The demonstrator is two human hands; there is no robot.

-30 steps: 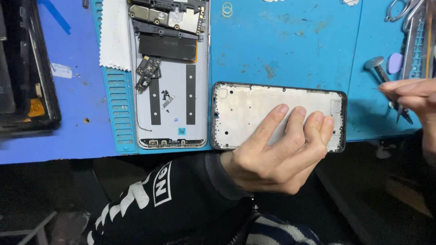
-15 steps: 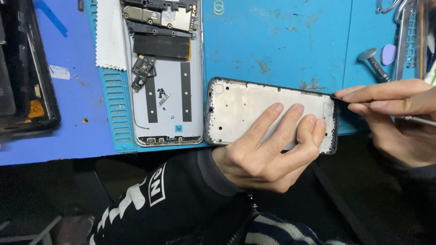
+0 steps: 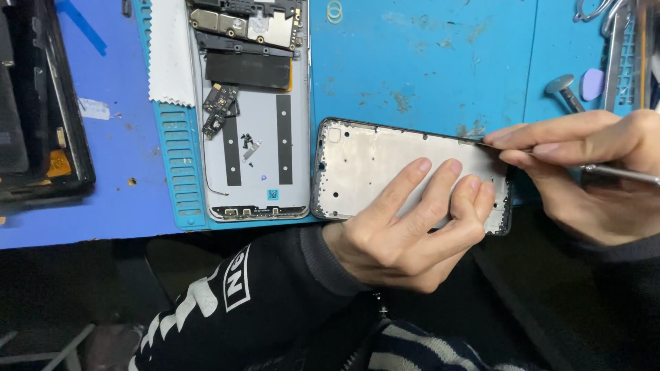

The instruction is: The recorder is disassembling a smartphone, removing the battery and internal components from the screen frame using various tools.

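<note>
A bare phone middle frame [image 3: 371,165], silver with a dark rim, lies at the near edge of the blue mat [image 3: 426,62]. My left hand [image 3: 405,227] presses three fingers flat on its right half and holds it down. My right hand [image 3: 591,172] pinches a thin metal tool [image 3: 619,172] whose tip touches the frame's upper right corner. To the left lies an opened phone back [image 3: 251,137] with circuit boards, a black battery area and small loose screws.
A white cloth [image 3: 172,55] rests left of the opened phone. A dark phone screen assembly [image 3: 34,110] sits at the far left. A screwdriver bit [image 3: 564,89], a purple pick [image 3: 591,82] and tweezers [image 3: 598,10] lie at the back right.
My right hand came in from the far right with the tool and its tip now rests on the frame's upper right corner. The left hand keeps pressing the frame.
</note>
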